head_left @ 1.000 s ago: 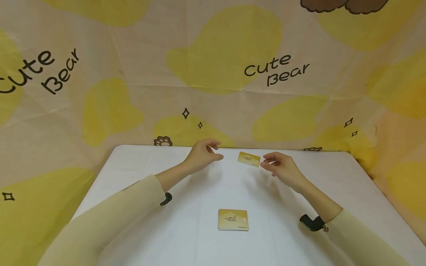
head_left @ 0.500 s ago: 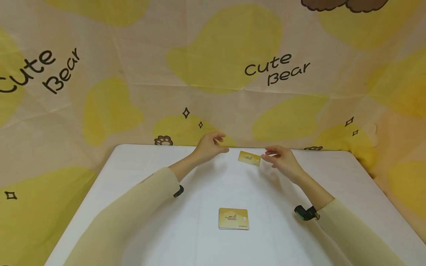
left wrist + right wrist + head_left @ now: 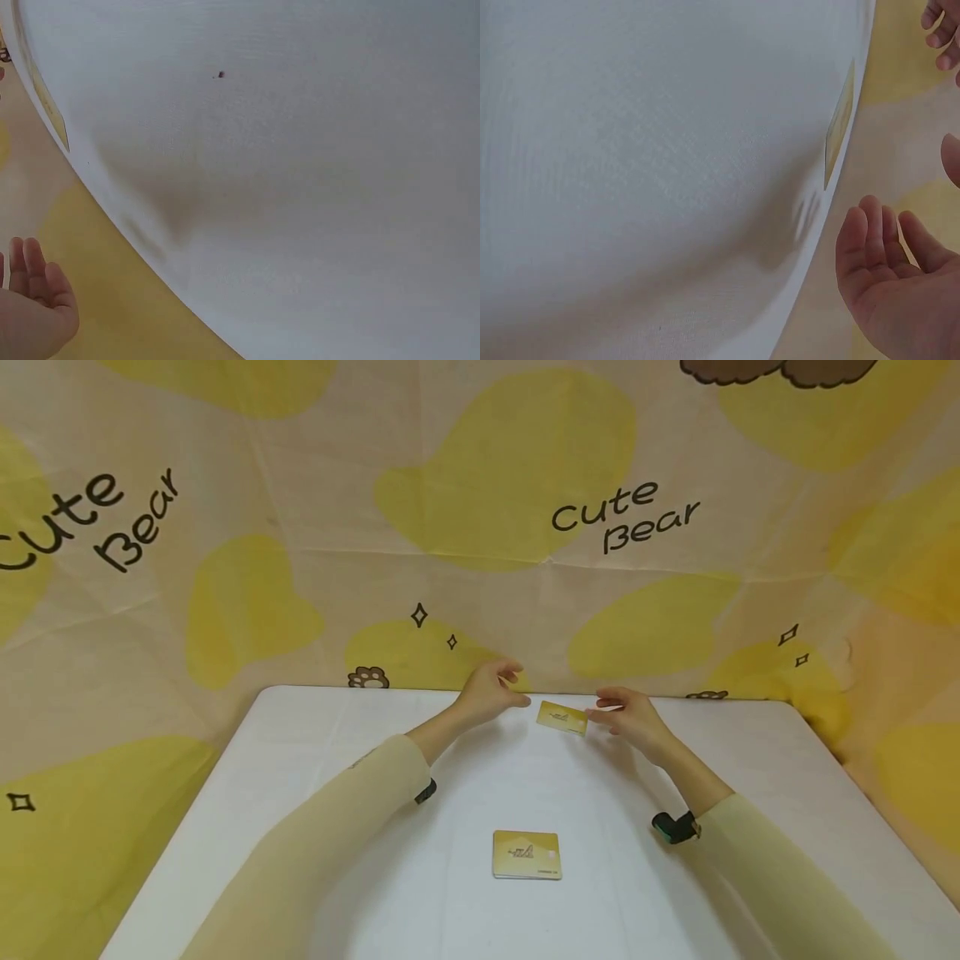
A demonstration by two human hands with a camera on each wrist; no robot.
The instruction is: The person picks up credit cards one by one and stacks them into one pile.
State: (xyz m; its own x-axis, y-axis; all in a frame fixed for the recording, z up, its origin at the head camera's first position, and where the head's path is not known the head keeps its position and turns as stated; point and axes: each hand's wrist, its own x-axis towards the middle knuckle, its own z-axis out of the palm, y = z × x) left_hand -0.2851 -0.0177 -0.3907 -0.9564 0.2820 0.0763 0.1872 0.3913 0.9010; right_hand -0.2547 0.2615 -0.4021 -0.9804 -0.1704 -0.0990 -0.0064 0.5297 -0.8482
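Note:
A single gold card (image 3: 562, 717) lies flat near the far edge of the white table, slightly turned. My left hand (image 3: 486, 695) hovers to its left with bent, relaxed fingers and holds nothing. On the other side my right hand (image 3: 636, 724) has its fingertips close to the card's right end; in the right wrist view those fingers (image 3: 876, 244) look raised off the table and apart from the card. A neat stack of similar gold cards (image 3: 527, 855) sits closer to me, in the middle.
The white table (image 3: 375, 877) ends just beyond the single card, against a yellow patterned cloth (image 3: 510, 460). Dark wrist cameras sit on both forearms. A tiny dark speck (image 3: 221, 74) shows on the tabletop in the left wrist view.
My left hand has moved right and a little farther away, nearer the single card. My right hand has shifted slightly forward. Both the card and the stack stay in place.

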